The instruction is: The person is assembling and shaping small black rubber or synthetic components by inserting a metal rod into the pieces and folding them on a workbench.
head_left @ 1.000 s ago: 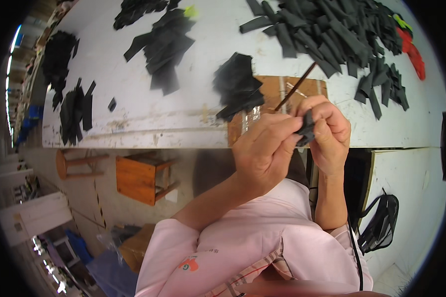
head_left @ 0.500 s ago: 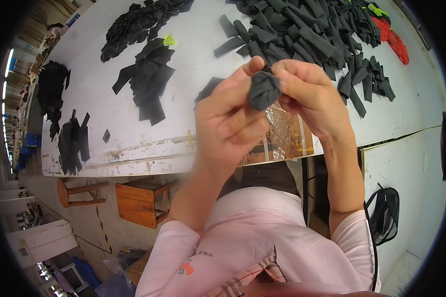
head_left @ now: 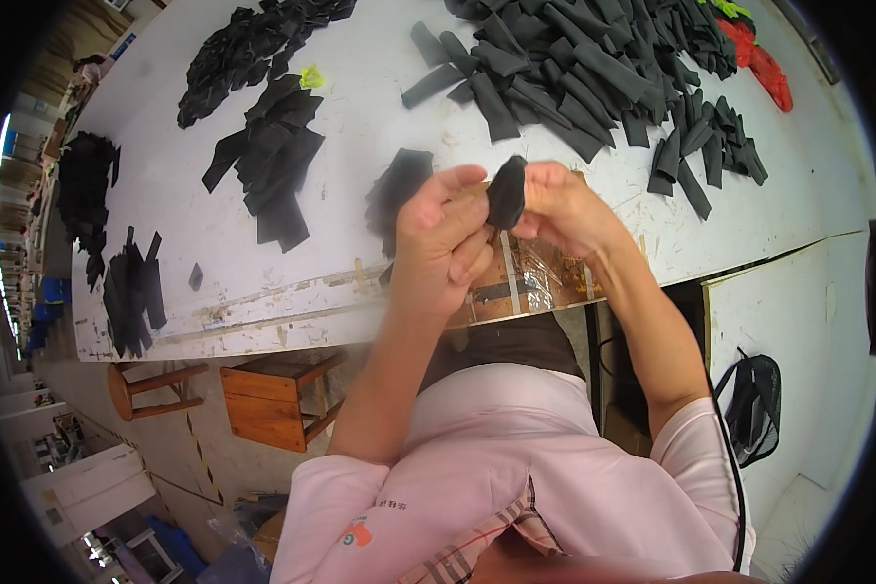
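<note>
A long white tabletop [head_left: 360, 146] fills the upper half of the frame, running from the upper left down to the right edge. Its near edge is scuffed and chipped, which suggests steady work at this spot.

Across the upper right lies the biggest heap, dark fabric strips [head_left: 594, 68] piled loosely within arm's reach of the person, probably as stock to draw from. At its far upper right end sit some red pieces [head_left: 764, 63]. Left of centre at the top is a separate stack of flat black pieces [head_left: 273, 161], with a small yellow-green scrap [head_left: 310, 76] on it, and above that a looser black pile [head_left: 248, 44]. More black pieces lie at the tabletop's far left end [head_left: 131, 287]. The piles lie well apart, as if sorted by kind.

Below the tabletop's edge, lower left, stand a wooden box-like stool [head_left: 268, 404] and a round stool [head_left: 141, 389] on the floor. A dark mesh bag [head_left: 754, 404] hangs at the lower right.

At centre, the left hand [head_left: 443, 243] and the right hand [head_left: 560, 209] meet above a taped, shiny patch on the tabletop [head_left: 521, 282]. Both are closed on one small black fabric piece [head_left: 506, 192], pinched between fingertips and raised clear of the tabletop. It stands upright and looks folded or bunched, held from both sides so that it can be worked close to the eyes.
</note>
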Available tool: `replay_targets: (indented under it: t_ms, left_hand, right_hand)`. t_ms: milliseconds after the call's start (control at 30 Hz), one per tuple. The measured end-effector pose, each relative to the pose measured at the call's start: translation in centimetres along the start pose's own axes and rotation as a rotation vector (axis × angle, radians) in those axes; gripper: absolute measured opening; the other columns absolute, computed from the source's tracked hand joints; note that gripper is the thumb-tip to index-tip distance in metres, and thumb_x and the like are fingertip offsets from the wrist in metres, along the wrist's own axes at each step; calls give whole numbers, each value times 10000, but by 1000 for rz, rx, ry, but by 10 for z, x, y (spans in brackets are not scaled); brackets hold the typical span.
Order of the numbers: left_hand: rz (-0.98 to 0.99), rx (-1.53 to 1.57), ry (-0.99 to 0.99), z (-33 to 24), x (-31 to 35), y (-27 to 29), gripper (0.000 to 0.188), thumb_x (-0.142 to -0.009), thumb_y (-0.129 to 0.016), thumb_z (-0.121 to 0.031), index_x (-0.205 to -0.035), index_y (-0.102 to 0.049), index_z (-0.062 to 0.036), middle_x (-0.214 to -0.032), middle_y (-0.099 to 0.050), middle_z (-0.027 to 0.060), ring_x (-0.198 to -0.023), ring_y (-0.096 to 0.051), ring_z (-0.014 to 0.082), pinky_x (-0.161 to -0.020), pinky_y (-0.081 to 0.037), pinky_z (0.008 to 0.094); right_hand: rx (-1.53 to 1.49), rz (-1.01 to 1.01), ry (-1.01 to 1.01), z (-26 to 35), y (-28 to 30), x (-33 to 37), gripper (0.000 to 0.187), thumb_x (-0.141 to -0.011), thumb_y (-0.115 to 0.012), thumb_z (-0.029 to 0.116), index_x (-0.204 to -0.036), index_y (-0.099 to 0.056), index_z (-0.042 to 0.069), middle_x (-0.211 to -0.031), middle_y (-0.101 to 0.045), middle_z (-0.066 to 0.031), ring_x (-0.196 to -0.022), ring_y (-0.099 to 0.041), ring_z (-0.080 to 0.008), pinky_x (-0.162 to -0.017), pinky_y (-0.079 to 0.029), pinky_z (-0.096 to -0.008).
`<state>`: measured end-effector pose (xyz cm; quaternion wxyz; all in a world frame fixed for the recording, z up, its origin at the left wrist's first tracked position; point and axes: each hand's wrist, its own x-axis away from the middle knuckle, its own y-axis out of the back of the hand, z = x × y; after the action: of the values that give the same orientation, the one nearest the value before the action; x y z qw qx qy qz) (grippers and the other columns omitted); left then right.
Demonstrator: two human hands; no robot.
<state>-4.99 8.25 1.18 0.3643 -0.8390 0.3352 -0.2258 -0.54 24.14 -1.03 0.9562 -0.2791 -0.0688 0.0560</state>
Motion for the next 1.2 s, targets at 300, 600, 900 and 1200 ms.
replay_targets:
  t_ms: [300,600,900,1200]
  left_hand:
    - [287,760,245,2,5,10,204,-832,-403,-1,-1026,-463,-10,-836,-579,102,-319,-297,18,-299,-216,160]
    - [324,848,243,0,-2,4,260,-869,-334,-50,-1085,-449,35,-886,-589,123,-332,-341,15,-315,-256,150]
    - [-103,-366,-147,9,7,3,314,-829,-479,-43,-1140,-446,-12,-871,-580,81,-530,-492,79,-440,-372,173]
    - [47,-952,-715,-5,-2,-13,91,-717,-588,55,-800,-588,18,-814,-588,66,-751,-520,129,-668,-419,237]
  right_hand:
    - [319,42,92,38,-32,-3,240,-828,-554,256,-727,-562,39,-601,-467,40,-505,-383,-46,-499,-339,-176]
    - [350,-40,118,15,-15,-10,253,-836,-536,236,-678,-538,39,-592,-479,29,-520,-416,-44,-477,-335,-187]
    - [175,-27,0,-7,2,1,250,-833,-541,265,-708,-549,49,-630,-505,17,-548,-433,-60,-515,-351,-186]
    - [894,-337,580,31,-37,26,253,-747,-583,244,-809,-556,1,-752,-529,-86,-654,-528,-222,-586,-414,-324]
